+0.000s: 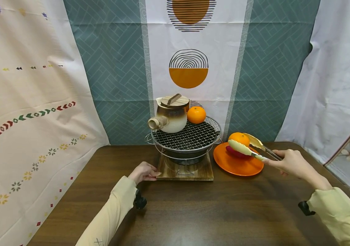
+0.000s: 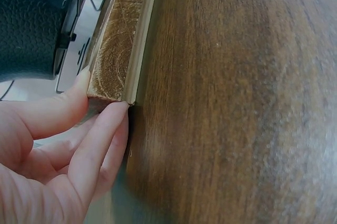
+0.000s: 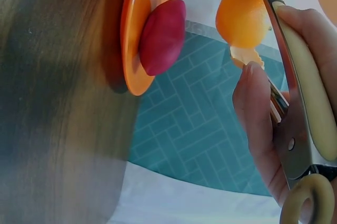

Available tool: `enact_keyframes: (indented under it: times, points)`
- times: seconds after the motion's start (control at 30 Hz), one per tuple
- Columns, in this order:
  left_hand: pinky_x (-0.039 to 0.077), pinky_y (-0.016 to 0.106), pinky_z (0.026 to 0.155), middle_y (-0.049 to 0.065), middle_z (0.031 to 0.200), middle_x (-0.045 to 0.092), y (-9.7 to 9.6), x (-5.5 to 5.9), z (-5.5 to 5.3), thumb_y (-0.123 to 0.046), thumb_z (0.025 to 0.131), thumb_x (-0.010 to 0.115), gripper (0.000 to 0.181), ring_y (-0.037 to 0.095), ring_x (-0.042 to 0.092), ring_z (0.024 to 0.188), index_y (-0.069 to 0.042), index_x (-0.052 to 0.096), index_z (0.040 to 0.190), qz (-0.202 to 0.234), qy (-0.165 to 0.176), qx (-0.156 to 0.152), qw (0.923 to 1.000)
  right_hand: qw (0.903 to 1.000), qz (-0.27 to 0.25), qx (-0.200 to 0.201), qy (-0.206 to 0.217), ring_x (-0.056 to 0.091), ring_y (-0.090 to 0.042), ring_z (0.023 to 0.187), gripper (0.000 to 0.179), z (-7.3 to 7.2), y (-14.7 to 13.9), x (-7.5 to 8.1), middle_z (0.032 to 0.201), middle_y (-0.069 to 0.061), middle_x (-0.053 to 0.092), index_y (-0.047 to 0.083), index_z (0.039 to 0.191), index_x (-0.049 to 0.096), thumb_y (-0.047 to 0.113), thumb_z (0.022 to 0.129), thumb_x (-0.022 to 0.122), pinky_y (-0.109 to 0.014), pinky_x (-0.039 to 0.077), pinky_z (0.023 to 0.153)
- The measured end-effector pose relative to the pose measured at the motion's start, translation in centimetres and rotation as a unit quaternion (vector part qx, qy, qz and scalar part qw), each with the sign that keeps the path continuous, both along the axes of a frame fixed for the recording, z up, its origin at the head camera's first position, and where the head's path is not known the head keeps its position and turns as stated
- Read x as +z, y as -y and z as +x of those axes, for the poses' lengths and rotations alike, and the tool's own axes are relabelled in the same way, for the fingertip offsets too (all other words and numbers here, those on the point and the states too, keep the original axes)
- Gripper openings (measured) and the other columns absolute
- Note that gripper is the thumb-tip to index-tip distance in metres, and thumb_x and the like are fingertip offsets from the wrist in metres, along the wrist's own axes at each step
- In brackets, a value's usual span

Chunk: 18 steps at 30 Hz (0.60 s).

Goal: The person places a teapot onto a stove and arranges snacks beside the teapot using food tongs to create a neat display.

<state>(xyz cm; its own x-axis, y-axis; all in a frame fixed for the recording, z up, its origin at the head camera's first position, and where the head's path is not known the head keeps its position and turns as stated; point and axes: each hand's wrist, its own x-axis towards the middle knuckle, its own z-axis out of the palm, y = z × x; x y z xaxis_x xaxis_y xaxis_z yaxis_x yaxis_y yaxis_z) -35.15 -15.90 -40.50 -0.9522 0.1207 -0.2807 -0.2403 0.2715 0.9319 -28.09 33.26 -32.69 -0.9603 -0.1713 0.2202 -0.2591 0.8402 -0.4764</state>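
Note:
My right hand (image 1: 295, 165) grips a pair of tongs (image 3: 300, 97) with cream tips and metal arms. Between the tips is an orange (image 3: 243, 18), held above an orange plate (image 1: 251, 169). On that plate lies a dark pink, sweet-potato-shaped piece (image 3: 164, 37), partly behind the tongs in the head view. My left hand (image 1: 145, 172) pinches the near left corner of a square wooden board (image 2: 118, 45), thumb on top and fingertips at its lower edge. A round black grill stove (image 1: 187, 154) with a wire mesh stands on the board.
On the mesh (image 1: 193, 136) sit a brown-and-cream clay teapot (image 1: 175, 123) with a wooden lid and side handle, and a second orange (image 1: 196, 115). The brown table (image 1: 193, 212) ends at hanging patterned cloths (image 1: 113, 85) behind and on both sides.

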Motion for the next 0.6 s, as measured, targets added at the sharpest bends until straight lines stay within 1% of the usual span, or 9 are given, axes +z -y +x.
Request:
enact_keyframes:
  times: [0.17, 0.27, 0.37, 0.47, 0.6]
  points:
    - [0.054, 0.034, 0.066, 0.019, 0.085, 0.056, 0.0, 0.0, 0.0, 0.008, 0.077, 0.065, 0.037, 0.017, 0.057, 0.062, 0.022, 0.049, 0.108, 0.001, 0.005, 0.003, 1.0000, 0.9999, 0.001, -0.007, -0.014, 0.053, -0.019, 0.042, 0.047, 0.0, 0.2, 0.3, 0.049, 0.000, 0.050, 0.006, 0.105, 0.060, 0.045, 0.080, 0.065, -0.029, 0.042, 0.036]
    - [0.054, 0.034, 0.066, 0.020, 0.086, 0.057, 0.0, 0.1, 0.1, 0.008, 0.077, 0.065, 0.038, 0.018, 0.058, 0.063, 0.023, 0.049, 0.108, 0.000, 0.008, 0.004, 1.0000, 0.9994, 0.011, -0.009, -0.030, 0.053, -0.018, 0.041, 0.044, -0.1, 0.3, 0.7, 0.048, 0.002, 0.049, 0.009, 0.102, 0.061, 0.046, 0.080, 0.065, -0.028, 0.040, 0.035]
    - [0.054, 0.034, 0.067, 0.021, 0.090, 0.056, 0.0, 0.2, 0.2, 0.008, 0.077, 0.065, 0.039, 0.019, 0.058, 0.064, 0.023, 0.048, 0.109, -0.001, 0.008, 0.003, 1.0000, 0.9988, 0.017, -0.011, -0.045, 0.052, -0.018, 0.041, 0.043, -0.1, 0.5, 1.2, 0.047, 0.003, 0.049, 0.010, 0.101, 0.061, 0.048, 0.079, 0.064, -0.028, 0.038, 0.035]
    - [0.053, 0.034, 0.067, 0.022, 0.094, 0.055, 0.0, 0.2, 0.2, 0.008, 0.077, 0.065, 0.039, 0.019, 0.057, 0.066, 0.023, 0.049, 0.109, -0.002, 0.008, 0.004, 1.0000, 0.9987, 0.019, -0.020, -0.043, 0.053, -0.017, 0.042, 0.048, -0.1, 0.6, 1.7, 0.048, 0.003, 0.050, 0.010, 0.105, 0.061, 0.050, 0.078, 0.064, -0.029, 0.037, 0.036]
    - [0.054, 0.033, 0.067, 0.022, 0.096, 0.054, 0.0, 0.2, 0.1, 0.007, 0.077, 0.066, 0.039, 0.019, 0.057, 0.066, 0.022, 0.049, 0.109, -0.003, 0.007, 0.004, 1.0000, 0.9985, 0.027, -0.027, -0.039, 0.054, -0.018, 0.044, 0.057, -0.1, 0.7, 2.3, 0.049, 0.002, 0.052, 0.005, 0.114, 0.058, 0.049, 0.079, 0.064, -0.029, 0.036, 0.038]
